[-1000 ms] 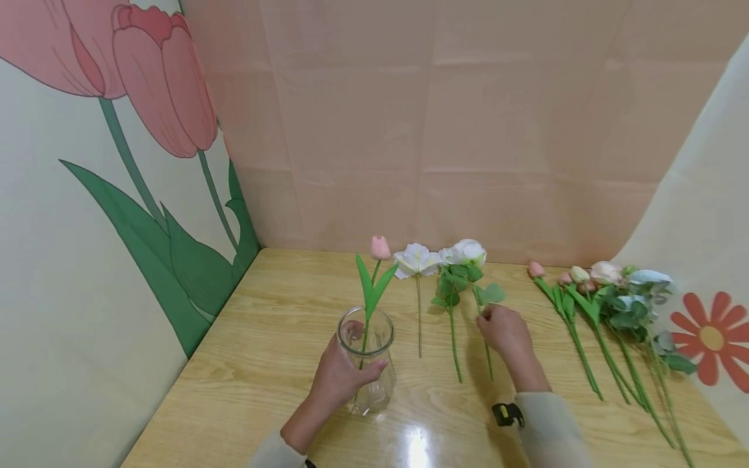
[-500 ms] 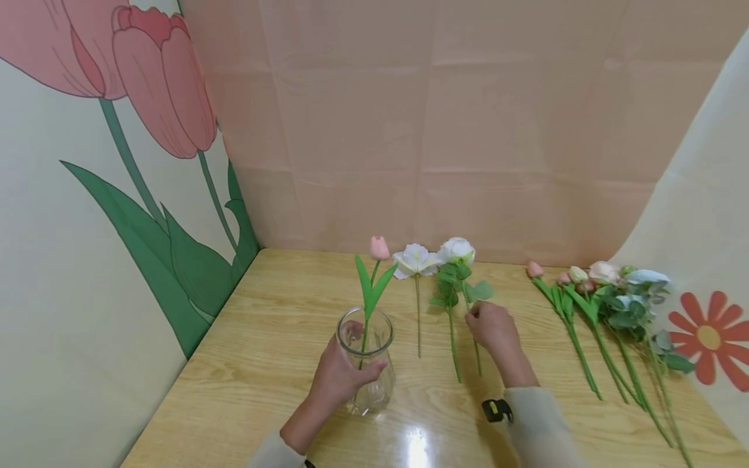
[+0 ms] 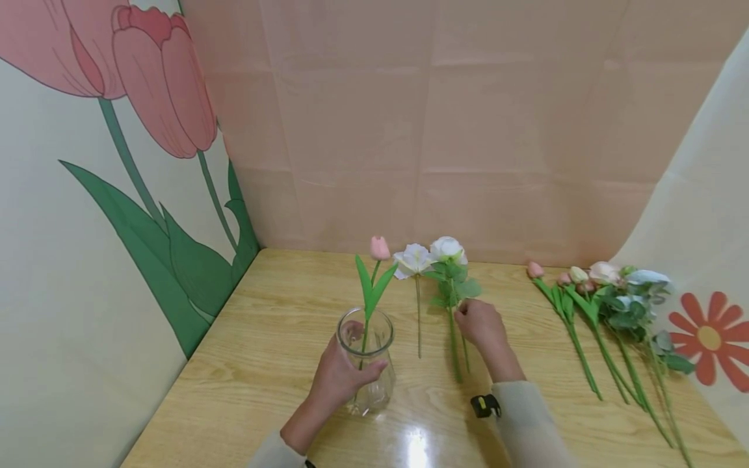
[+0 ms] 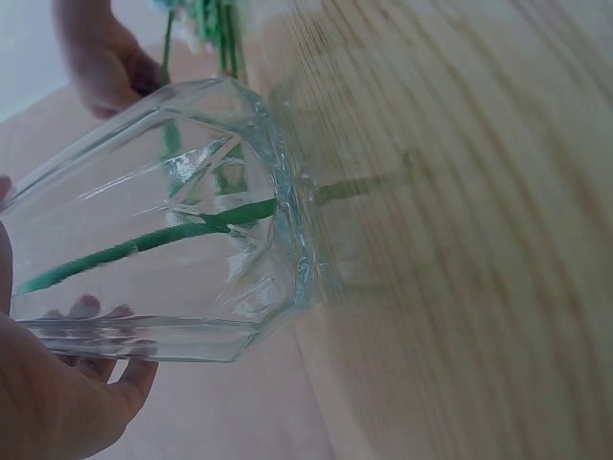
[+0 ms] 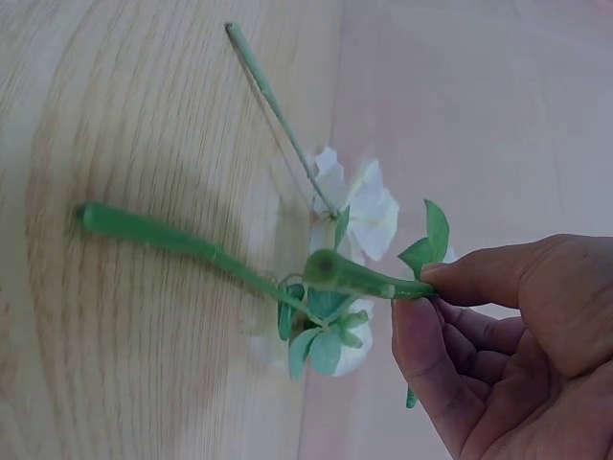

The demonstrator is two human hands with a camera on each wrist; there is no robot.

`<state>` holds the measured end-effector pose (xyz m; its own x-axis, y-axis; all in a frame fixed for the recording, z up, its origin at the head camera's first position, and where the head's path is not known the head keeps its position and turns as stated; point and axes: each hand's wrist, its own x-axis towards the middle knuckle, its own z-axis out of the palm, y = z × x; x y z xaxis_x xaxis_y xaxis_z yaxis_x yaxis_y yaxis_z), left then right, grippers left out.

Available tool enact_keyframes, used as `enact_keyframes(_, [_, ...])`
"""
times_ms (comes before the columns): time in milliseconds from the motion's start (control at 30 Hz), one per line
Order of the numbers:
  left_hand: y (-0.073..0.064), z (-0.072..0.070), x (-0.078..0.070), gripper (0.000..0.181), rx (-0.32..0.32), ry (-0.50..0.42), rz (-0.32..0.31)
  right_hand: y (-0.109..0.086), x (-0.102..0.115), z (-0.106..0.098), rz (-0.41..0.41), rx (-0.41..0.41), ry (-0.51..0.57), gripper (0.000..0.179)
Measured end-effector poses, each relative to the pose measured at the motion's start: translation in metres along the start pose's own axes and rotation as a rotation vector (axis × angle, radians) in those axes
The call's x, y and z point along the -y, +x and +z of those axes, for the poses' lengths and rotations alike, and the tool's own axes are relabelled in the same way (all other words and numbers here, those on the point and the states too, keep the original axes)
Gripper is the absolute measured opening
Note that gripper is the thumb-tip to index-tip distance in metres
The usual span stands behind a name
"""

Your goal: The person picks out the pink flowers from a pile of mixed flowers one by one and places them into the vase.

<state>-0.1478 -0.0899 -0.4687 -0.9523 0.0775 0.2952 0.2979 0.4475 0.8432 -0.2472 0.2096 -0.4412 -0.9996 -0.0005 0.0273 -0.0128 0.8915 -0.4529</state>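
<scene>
My left hand (image 3: 339, 374) grips a clear glass vase (image 3: 379, 390) around its side, below the rim. Inside the vase stands a pink tulip (image 3: 379, 248) with two green leaves, its stem visible through the glass in the left wrist view. Thumb and forefinger of my right hand (image 3: 483, 325) pinch the green stem (image 5: 369, 278) of a white rose-like flower (image 3: 448, 249). In the head view this flower overlaps another leafy stem (image 3: 454, 348) lying on the table. To its left lies a white open-petalled flower (image 3: 414, 260) on a thin stem.
At the right side of the wooden table (image 3: 263, 364) lies a row of several flowers, with pink tulips (image 3: 535, 270), a pale pink bloom (image 3: 605, 273) and a bluish-white one (image 3: 647, 277). A plain pinkish backdrop (image 3: 468, 130) rises behind the table.
My right hand has moved left with the white flower, which now overlaps the leafy stem beside it. My left hand, the vase and the tulip have stayed in place.
</scene>
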Motion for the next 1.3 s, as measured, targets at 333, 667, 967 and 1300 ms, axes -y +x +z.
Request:
enact_keyframes(333, [-0.001,0.000,0.001,0.078,0.007,0.001,0.003,0.006,0.007,0.008,0.029,0.023,0.015,0.024])
enact_keyframes(667, [-0.001,0.000,-0.001,0.078,0.006,0.005,-0.017,0.010,0.011,0.016,0.055,0.032,0.024,0.022])
enact_keyframes(967, [-0.002,0.000,-0.001,0.078,0.001,0.016,-0.015,0.014,0.012,0.020,0.082,0.060,0.028,0.023])
enact_keyframes(1300, [-0.002,0.000,0.000,0.078,-0.006,0.015,-0.006,0.018,0.011,0.029,0.078,0.051,0.012,0.027])
